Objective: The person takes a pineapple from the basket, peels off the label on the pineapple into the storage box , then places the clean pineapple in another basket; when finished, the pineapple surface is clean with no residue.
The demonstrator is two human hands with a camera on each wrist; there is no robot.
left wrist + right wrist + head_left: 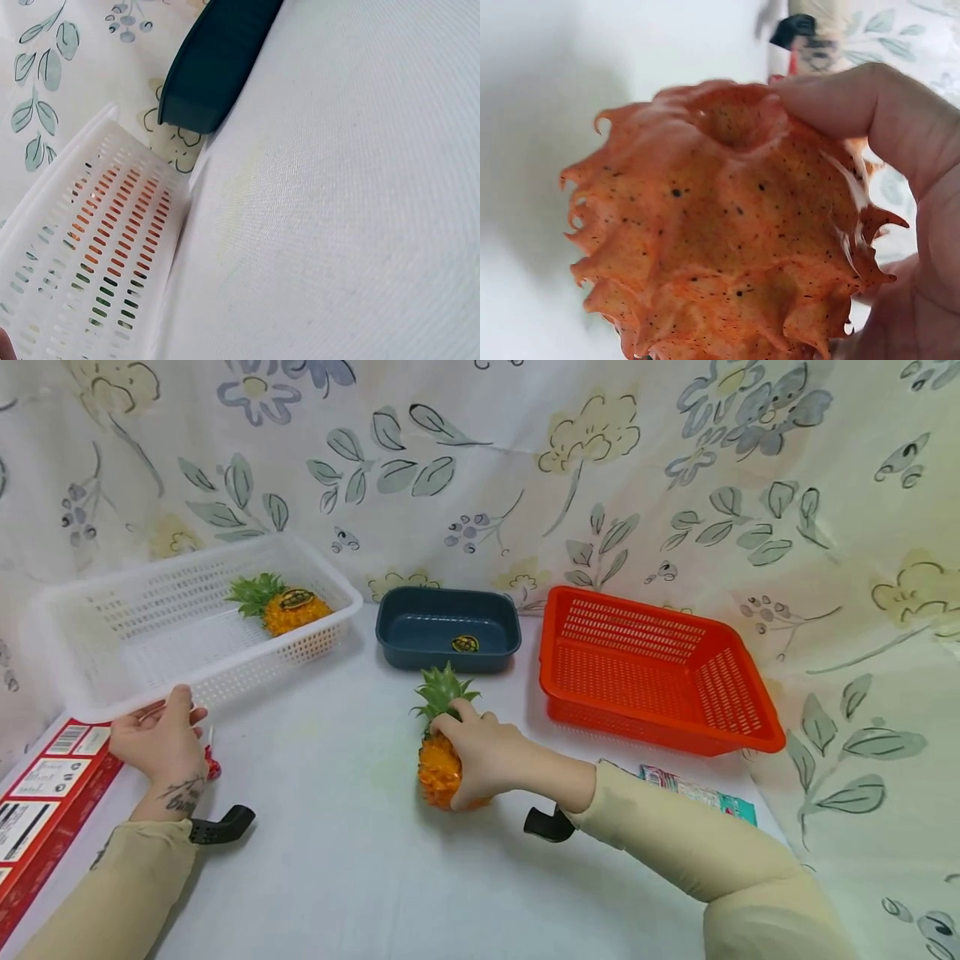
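Note:
My right hand (pixel 495 756) grips a toy pineapple (pixel 438 772) by its orange body, its green leaves pointing away from me. In the right wrist view the pineapple's (pixel 720 217) spiky, black-speckled bottom fills the middle, with the thumb (pixel 855 101) pressed against its side. My left hand (pixel 161 743) holds the near rim of a white plastic basket (pixel 210 685) at the left. Inside that basket lies a second pineapple (pixel 296 612) with a dark sticker. The basket's slotted wall (pixel 112 225) shows in the left wrist view, orange and green visible through it.
A dark blue tray (pixel 420 656) with a sticker inside stands at the back middle. Right of it sits a red basket (pixel 622 714). A printed packet (pixel 697 793) lies by the right sleeve, a red-and-white box (pixel 52 777) at the left edge. Floral cloth hangs behind.

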